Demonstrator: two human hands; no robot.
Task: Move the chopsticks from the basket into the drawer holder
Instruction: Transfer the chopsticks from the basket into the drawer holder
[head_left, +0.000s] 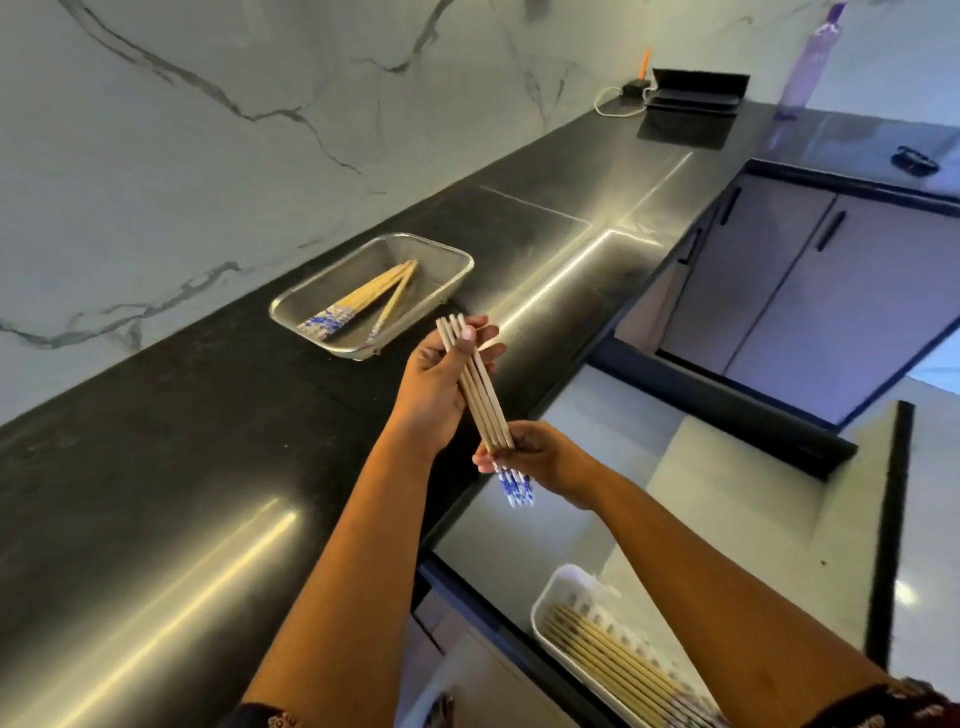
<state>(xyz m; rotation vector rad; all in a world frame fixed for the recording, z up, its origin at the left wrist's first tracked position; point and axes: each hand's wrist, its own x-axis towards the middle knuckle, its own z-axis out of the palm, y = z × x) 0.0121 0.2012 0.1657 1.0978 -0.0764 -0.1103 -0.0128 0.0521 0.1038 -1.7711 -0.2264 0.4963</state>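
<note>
A black countertop (156, 467) runs beneath a marble wall, with an open drawer (727, 519) below its edge. A metal mesh basket (447, 270) on the counter holds several chopsticks (363, 299); more lie in the white drawer holder (550, 587). The left hand (434, 384) and right hand (535, 454), fingers closed, grip a held bundle of chopsticks (480, 395) between them over the counter's edge.
</note>
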